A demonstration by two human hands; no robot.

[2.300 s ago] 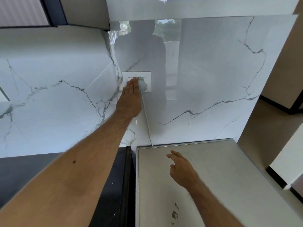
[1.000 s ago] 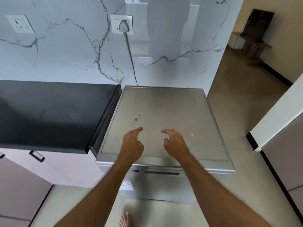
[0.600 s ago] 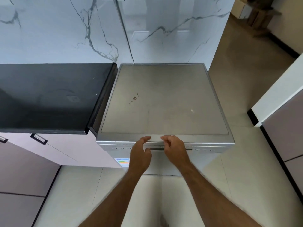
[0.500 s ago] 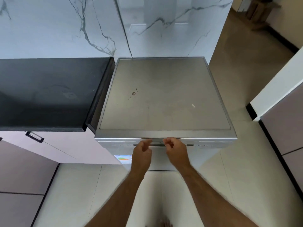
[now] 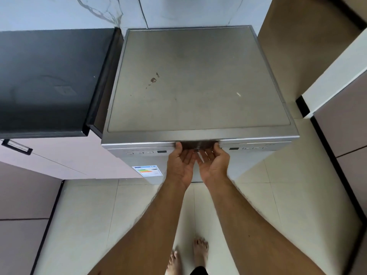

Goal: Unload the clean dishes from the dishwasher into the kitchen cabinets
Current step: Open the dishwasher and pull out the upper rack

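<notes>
Zero dishes unloaded; dishwasher door shut. Left hand, right hand palms-up, fingertips hooked in handle recess, 12 o'clock.

No word, brand or number can be read anywhere. The only label is a sticker on the front of the dishwasher, just left of the left hand and a little below its fingertips; it carries stepped coloured bars running from green to red, like an energy rating chart, but its print is too small to make out. The buttons and small dark display windows on the control strip, to either side of both hands, show no legible marks.
</notes>
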